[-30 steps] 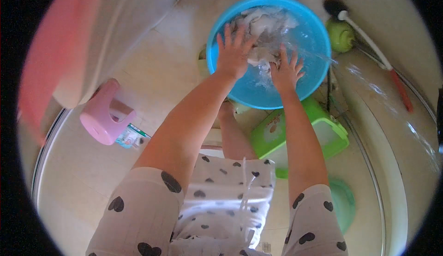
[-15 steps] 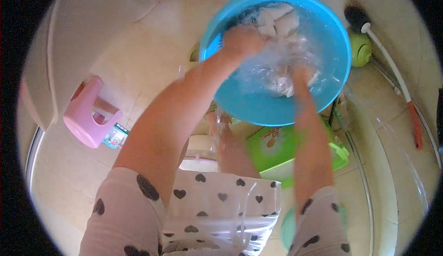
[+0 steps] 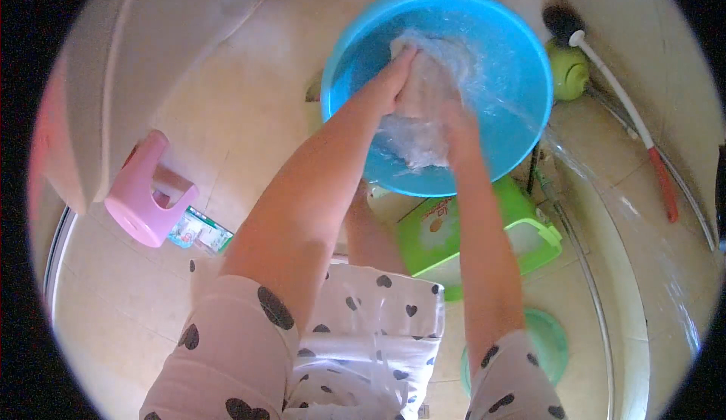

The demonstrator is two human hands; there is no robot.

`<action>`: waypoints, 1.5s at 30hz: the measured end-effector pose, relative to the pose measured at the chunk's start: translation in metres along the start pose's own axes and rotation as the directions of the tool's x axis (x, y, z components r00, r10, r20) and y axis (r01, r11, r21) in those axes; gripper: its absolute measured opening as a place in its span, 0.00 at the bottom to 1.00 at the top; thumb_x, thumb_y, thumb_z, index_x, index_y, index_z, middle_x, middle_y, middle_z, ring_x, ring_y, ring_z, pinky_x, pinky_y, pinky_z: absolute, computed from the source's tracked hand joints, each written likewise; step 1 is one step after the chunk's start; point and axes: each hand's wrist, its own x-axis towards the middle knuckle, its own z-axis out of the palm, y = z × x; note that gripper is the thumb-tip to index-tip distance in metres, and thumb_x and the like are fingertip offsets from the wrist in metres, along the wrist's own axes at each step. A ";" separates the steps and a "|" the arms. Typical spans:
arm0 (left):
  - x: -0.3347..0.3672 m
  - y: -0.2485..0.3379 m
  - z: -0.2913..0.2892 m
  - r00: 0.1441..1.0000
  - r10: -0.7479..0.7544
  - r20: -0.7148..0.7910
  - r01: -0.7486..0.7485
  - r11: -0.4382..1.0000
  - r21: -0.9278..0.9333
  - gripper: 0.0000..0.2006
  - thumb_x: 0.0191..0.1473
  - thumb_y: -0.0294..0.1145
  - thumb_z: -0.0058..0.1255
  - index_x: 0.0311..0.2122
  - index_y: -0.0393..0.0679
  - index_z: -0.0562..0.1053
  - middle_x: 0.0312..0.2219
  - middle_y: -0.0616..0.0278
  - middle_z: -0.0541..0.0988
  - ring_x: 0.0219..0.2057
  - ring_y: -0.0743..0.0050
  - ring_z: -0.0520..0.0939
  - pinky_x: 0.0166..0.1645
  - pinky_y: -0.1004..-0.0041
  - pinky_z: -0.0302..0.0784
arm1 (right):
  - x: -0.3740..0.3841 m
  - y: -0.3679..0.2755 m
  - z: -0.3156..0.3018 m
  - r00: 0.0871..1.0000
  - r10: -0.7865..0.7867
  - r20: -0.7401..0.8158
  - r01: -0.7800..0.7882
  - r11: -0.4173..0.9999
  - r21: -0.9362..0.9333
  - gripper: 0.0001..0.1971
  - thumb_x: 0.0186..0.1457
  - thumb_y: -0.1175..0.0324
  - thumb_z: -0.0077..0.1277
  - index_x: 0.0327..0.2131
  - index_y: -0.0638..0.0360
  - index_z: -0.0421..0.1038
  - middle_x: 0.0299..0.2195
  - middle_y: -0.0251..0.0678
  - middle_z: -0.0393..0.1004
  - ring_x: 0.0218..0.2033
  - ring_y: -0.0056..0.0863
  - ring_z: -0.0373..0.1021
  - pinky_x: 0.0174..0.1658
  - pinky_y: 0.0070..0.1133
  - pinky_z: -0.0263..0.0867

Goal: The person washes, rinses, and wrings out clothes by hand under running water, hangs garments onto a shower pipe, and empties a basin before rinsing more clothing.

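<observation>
A wet white cloth (image 3: 425,91) lies bunched in the water of a round blue basin (image 3: 336,49). My left hand (image 3: 395,81) is closed on the cloth's left side. At its lower right, my right hand (image 3: 458,126) grips the cloth too, its fingers blurred and partly hidden in the folds. Water splashes around the fabric, and a thin stream of water (image 3: 575,159) runs in from the right over the basin's rim. Both forearms are bare below white sleeves with black hearts.
Below the basin sits a lime-green plastic box (image 3: 484,242), with a pale green round basin (image 3: 548,344) nearer me. A pink stool (image 3: 140,200) and a printed packet (image 3: 200,231) are at left. A red-handled brush (image 3: 631,98) and a green round container (image 3: 567,72) stand at right.
My left hand has come down a little onto the cloth, and my right hand has shifted left. The cloth is now gathered between them, with less splashing. The whole view has shifted slightly.
</observation>
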 end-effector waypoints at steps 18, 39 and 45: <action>-0.041 -0.026 -0.007 0.582 0.766 0.273 -0.094 -0.271 0.958 0.24 0.43 0.36 0.52 0.49 0.50 0.65 0.40 0.54 0.70 0.45 0.55 0.69 0.50 0.61 0.63 | 0.044 0.027 -0.008 0.525 -0.448 -0.723 -0.134 0.796 -0.590 0.14 0.48 0.67 0.44 0.39 0.60 0.69 0.36 0.46 0.69 0.40 0.44 0.64 0.43 0.35 0.60; -0.261 -0.033 0.048 0.760 0.403 0.511 -0.287 -0.497 0.819 0.17 0.38 0.21 0.48 0.38 0.50 0.68 0.27 0.56 0.75 0.33 0.55 0.76 0.44 0.61 0.66 | -0.252 -0.219 -0.087 0.975 -0.100 -0.199 -0.078 0.683 -0.726 0.14 0.44 0.74 0.42 0.38 0.55 0.68 0.30 0.42 0.72 0.33 0.43 0.68 0.35 0.31 0.64; -0.527 -0.036 0.173 0.547 0.346 0.762 -0.752 -0.196 0.629 0.27 0.35 0.31 0.59 0.46 0.49 0.66 0.35 0.55 0.75 0.38 0.54 0.75 0.40 0.63 0.70 | -0.436 -0.448 -0.088 0.795 -0.587 0.153 0.536 0.563 -0.629 0.12 0.34 0.75 0.45 0.29 0.59 0.72 0.22 0.41 0.70 0.24 0.40 0.67 0.30 0.30 0.62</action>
